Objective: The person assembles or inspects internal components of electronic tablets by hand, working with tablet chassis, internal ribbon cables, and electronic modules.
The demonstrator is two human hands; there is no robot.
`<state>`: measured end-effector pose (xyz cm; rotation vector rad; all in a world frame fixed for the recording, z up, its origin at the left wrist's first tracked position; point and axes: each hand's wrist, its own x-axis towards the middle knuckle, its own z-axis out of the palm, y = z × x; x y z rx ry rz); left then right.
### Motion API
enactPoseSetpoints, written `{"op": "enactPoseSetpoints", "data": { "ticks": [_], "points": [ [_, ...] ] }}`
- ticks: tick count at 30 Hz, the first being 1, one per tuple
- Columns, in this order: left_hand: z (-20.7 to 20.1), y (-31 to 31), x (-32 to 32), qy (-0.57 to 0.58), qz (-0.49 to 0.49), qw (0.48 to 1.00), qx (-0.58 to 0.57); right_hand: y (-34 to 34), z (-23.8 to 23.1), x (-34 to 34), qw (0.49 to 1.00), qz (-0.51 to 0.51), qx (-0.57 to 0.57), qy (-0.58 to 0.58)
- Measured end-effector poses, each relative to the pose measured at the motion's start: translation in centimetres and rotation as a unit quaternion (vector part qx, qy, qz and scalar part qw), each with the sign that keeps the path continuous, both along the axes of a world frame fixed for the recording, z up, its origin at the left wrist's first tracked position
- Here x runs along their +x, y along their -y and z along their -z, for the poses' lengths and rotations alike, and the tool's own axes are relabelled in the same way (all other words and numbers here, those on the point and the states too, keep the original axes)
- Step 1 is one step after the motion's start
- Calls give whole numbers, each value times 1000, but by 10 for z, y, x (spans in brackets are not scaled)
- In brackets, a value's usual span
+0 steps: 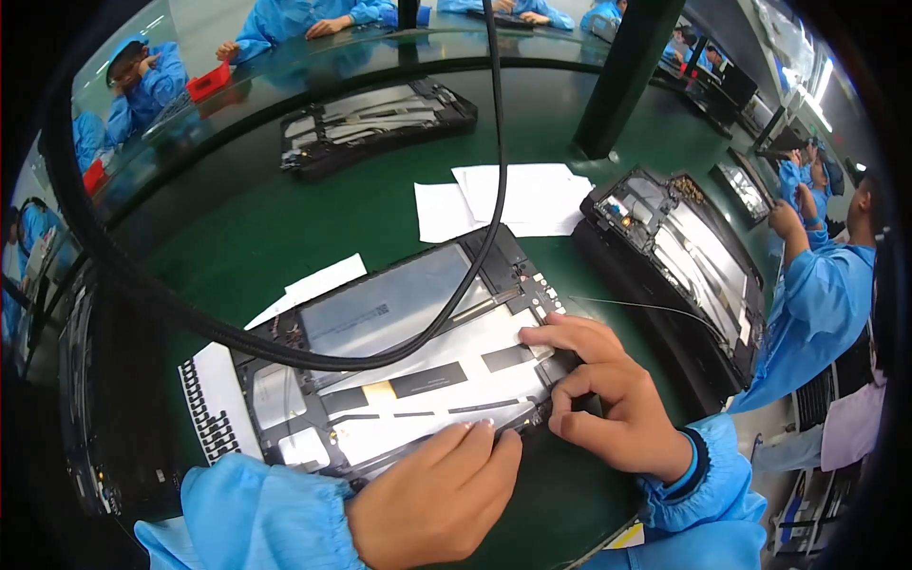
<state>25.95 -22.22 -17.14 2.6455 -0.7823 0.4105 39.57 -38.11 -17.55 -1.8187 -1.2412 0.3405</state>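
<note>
An opened tablet-like device (427,378) lies in front of me, its flat grey battery pack (389,309), silver-white foil and black strips exposed. My left hand (432,499) lies along its near edge, fingers stretched out close together with the tips on the foil; the thumb is hidden. At the right end, my right hand (608,399) grips the device's edge. Its index finger rests on the top by the small boards, while the thumb and a curled finger meet at the near corner. Whether a small part is pinched there, I cannot tell.
Similar opened devices lie at the back (380,123) and right (684,256). A black cable (499,123) loops over mine. White papers (522,201) lie behind; a white sheet with black pads (220,404) sits left. A dark post (622,81) rises beyond. People in blue work around.
</note>
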Motion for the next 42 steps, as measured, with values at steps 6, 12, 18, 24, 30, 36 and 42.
{"op": "enactPoseSetpoints", "data": {
  "ticks": [6,12,18,24,30,36,42],
  "points": [
    [6,6,-2,62,-47,997,6,1,5,8,999,-5,-3,-39],
    [4,6,-3,69,-40,997,4,0,4,5,1000,-7,-6,-8],
    [5,5,-3,74,-42,996,-4,-1,4,5,1000,1,-10,-4],
    [5,6,-4,65,-44,997,3,-1,4,4,1000,-1,-10,-17],
    [4,8,-2,46,-43,998,8,-1,3,4,1000,2,-14,-3],
    [5,12,-3,23,-46,997,59,2,2,4,1000,12,6,-29],
    [7,11,-3,24,-43,997,59,9,1,5,998,19,30,-50]
  ]
}}
